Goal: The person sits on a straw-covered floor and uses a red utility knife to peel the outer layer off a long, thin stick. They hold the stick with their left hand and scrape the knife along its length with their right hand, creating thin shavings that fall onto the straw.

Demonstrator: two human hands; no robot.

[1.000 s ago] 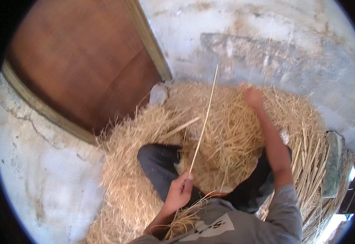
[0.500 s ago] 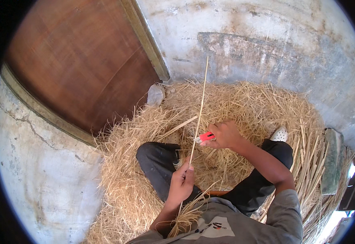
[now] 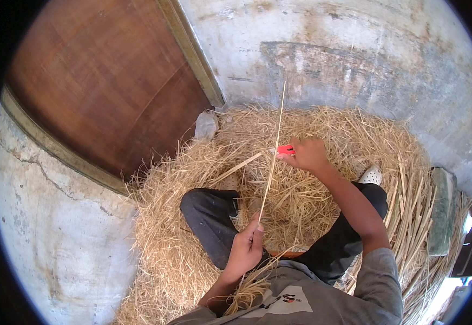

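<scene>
My left hand [image 3: 245, 248] is closed on the lower part of a long, thin bamboo strip [image 3: 273, 162], which slants up and away from me. In my right hand [image 3: 308, 155] is a red utility knife [image 3: 286, 150], its blade end touching or very near the strip about midway along. A bunch of fine, curled shavings [image 3: 253, 287] lies on my shirt beside my left forearm. Between my bent legs, an orange edge [image 3: 287, 254] shows at my lap, mostly hidden.
Pale shavings [image 3: 349, 135] heap around my legs. Long split strips [image 3: 404, 216] lie on the right, beside a greenish stone block [image 3: 440, 211]. A brown door [image 3: 111, 81] stands far left, with a pale stone [image 3: 206, 125] at its corner. A stained wall [image 3: 344, 70] rises ahead.
My right hand and the knife have moved farther up along the strip, away from my left hand. The strip's far end has swung slightly right; my left hand has shifted a little right.
</scene>
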